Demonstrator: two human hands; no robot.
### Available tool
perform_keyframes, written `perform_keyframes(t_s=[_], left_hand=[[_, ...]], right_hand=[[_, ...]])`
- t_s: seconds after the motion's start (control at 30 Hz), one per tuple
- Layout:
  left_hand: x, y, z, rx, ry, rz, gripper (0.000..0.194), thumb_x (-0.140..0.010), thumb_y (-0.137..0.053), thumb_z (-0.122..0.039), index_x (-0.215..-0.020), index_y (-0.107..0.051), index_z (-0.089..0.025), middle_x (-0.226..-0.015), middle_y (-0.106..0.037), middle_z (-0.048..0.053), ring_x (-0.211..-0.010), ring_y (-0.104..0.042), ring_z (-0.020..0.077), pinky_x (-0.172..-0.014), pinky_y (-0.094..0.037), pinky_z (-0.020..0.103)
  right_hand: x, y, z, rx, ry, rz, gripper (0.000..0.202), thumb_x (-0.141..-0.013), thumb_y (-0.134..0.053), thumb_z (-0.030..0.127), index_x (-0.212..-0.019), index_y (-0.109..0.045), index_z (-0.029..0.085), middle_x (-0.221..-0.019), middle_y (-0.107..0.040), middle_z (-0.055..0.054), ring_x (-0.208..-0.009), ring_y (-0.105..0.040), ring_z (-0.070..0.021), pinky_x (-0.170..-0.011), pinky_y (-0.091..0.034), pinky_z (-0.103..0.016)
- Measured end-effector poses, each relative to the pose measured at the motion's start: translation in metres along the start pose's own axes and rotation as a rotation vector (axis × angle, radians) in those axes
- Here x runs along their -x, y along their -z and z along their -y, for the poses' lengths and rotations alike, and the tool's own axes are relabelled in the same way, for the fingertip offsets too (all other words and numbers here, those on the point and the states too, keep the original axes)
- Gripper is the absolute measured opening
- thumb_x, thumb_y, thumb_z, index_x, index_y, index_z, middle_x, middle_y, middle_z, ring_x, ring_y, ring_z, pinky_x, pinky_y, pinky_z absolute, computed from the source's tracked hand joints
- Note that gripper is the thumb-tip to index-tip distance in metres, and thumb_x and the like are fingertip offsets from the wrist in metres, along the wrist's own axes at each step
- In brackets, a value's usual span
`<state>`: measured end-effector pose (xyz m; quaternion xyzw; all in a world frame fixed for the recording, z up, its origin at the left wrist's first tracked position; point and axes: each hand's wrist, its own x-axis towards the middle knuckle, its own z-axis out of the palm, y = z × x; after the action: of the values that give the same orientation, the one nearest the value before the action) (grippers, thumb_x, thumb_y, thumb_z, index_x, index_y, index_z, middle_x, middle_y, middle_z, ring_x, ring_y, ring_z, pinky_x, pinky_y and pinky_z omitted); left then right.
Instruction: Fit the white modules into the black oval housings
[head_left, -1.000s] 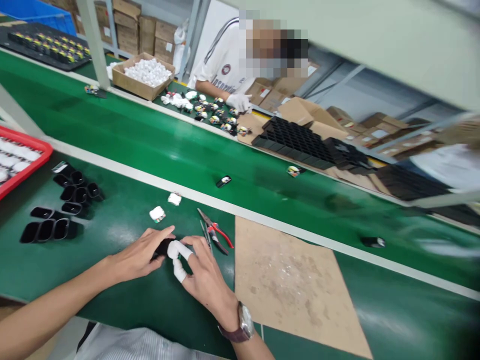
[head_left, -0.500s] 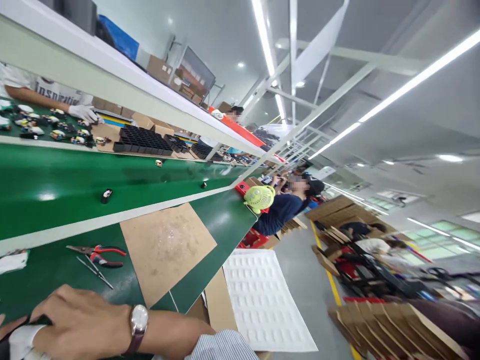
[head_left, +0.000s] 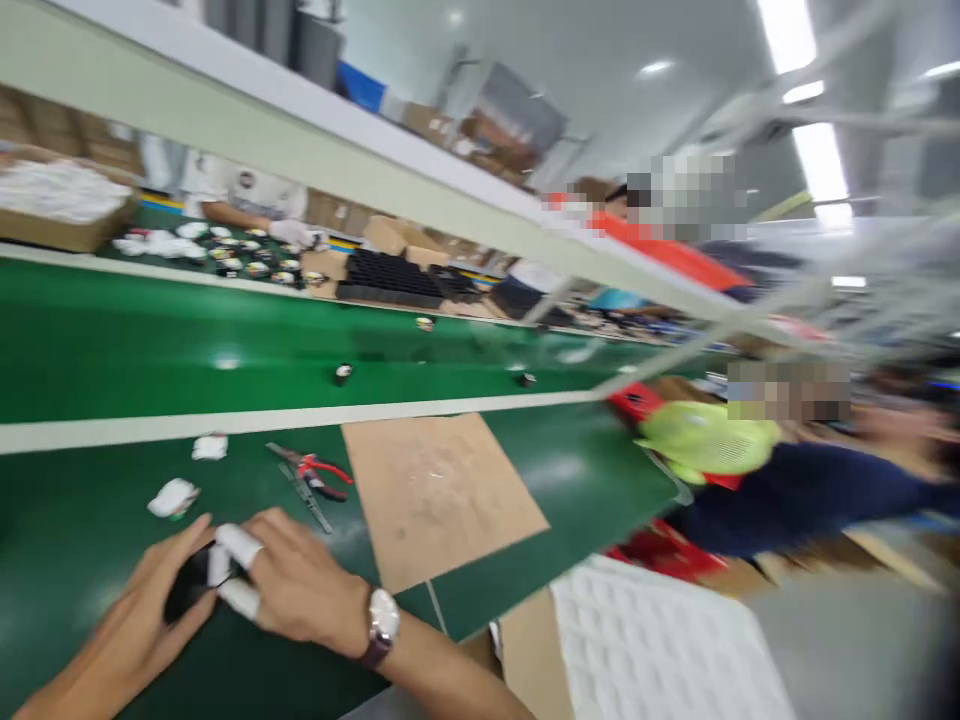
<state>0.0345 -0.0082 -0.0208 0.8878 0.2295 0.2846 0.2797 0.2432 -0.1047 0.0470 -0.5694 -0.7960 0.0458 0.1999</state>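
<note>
My left hand (head_left: 142, 620) is wrapped round a dark, rounded part (head_left: 187, 588), mostly covered by the fingers. My right hand (head_left: 304, 590), with white finger cots on two fingers and a watch on the wrist, pinches a small white piece (head_left: 219, 566) against that part. Motion blur hides what kind of part it is. Beyond the hands, two white-wrapped bundles (head_left: 174, 497) lie on the green bench. Red-handled pliers (head_left: 319, 475) and metal tweezers (head_left: 306, 497) rest to their right.
A brown cardboard sheet (head_left: 446, 505) lies on the bench. Behind a pale rail runs a green conveyor (head_left: 247, 350) carrying a few small parts. A yellow-green fan (head_left: 709, 440) stands at right, near a person in dark blue (head_left: 817, 500). A white moulded tray (head_left: 667, 640) sits at lower right.
The view has swung left and down, so both hands now show fully. My right hand and the dark part appear farther right in the picture. The two white bundles have come into full view.
</note>
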Motion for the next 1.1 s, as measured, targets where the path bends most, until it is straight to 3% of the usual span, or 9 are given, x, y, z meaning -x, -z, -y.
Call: perform_keyframes(t_s=[0.1, 0.23, 0.33, 0.47, 0.57, 0.77, 1.1], left_hand=[[0.011, 0.015, -0.009, 0.047, 0.069, 0.075, 0.079, -0.104, -0.056, -0.023, -0.17, -0.015, -0.033, -0.145, -0.066, 0.011, -0.131, -0.067, 0.0293, -0.109, -0.058, 0.046], [0.011, 0.022, -0.013, 0.2, 0.191, 0.202, 0.09, -0.1, -0.058, -0.016, -0.171, -0.004, -0.031, -0.157, -0.057, 0.013, -0.142, -0.059, 0.0273, -0.117, -0.053, 0.047], [0.012, 0.023, -0.012, 0.248, 0.246, 0.212, 0.085, -0.099, -0.059, -0.015, -0.169, -0.013, -0.03, -0.155, -0.059, 0.013, -0.141, -0.06, 0.0264, -0.115, -0.055, 0.046], [0.013, 0.029, -0.01, 0.23, 0.114, 0.115, 0.044, -0.103, -0.062, -0.02, -0.145, -0.053, -0.028, -0.141, -0.065, 0.011, -0.129, -0.068, 0.0246, -0.11, -0.059, 0.041], [0.012, 0.034, -0.007, 0.175, -0.025, 0.086, 0.025, -0.107, -0.058, -0.017, -0.128, -0.067, -0.026, -0.134, -0.067, 0.01, -0.117, -0.072, 0.0222, -0.101, -0.062, 0.034], [0.009, 0.036, -0.006, 0.11, -0.117, 0.034, 0.023, -0.107, -0.057, -0.014, -0.124, -0.069, -0.024, -0.131, -0.068, 0.012, -0.107, -0.075, 0.0209, -0.089, -0.063, 0.031], [0.001, 0.035, -0.013, 0.126, -0.105, 0.047, 0.012, -0.105, -0.06, -0.014, -0.111, -0.069, -0.02, -0.125, -0.071, 0.012, -0.101, -0.074, 0.0195, -0.085, -0.061, 0.03]], right_hand=[[0.002, 0.0, 0.0, -0.151, 0.004, -0.086, 0.058, -0.102, -0.067, 0.039, -0.15, -0.045, 0.015, -0.129, -0.069, -0.015, -0.122, -0.062, -0.0275, -0.104, -0.061, -0.045], [0.001, -0.009, -0.005, -0.2, 0.087, -0.154, 0.048, -0.1, -0.069, 0.023, -0.145, -0.053, 0.02, -0.138, -0.066, -0.015, -0.129, -0.062, -0.0289, -0.106, -0.061, -0.05], [0.002, -0.023, -0.008, -0.244, 0.152, -0.176, 0.041, -0.099, -0.066, 0.014, -0.138, -0.059, 0.022, -0.139, -0.066, -0.014, -0.131, -0.062, -0.0281, -0.104, -0.062, -0.049], [0.005, -0.037, -0.01, -0.269, 0.117, -0.171, 0.035, -0.1, -0.063, 0.013, -0.134, -0.062, 0.02, -0.126, -0.068, -0.014, -0.116, -0.068, -0.0263, -0.091, -0.066, -0.044], [0.006, -0.04, -0.012, -0.258, 0.099, -0.16, 0.038, -0.1, -0.064, 0.015, -0.138, -0.06, 0.018, -0.121, -0.066, -0.014, -0.108, -0.069, -0.0252, -0.087, -0.066, -0.041], [0.005, -0.042, -0.016, -0.385, 0.084, -0.129, 0.04, -0.104, -0.062, 0.019, -0.143, -0.059, 0.022, -0.125, -0.063, -0.012, -0.113, -0.068, -0.0231, -0.093, -0.065, -0.039], [0.005, -0.031, -0.024, -0.52, 0.056, -0.013, 0.047, -0.105, -0.06, 0.022, -0.152, -0.054, 0.029, -0.129, -0.065, -0.011, -0.115, -0.068, -0.0218, -0.099, -0.064, -0.04]])
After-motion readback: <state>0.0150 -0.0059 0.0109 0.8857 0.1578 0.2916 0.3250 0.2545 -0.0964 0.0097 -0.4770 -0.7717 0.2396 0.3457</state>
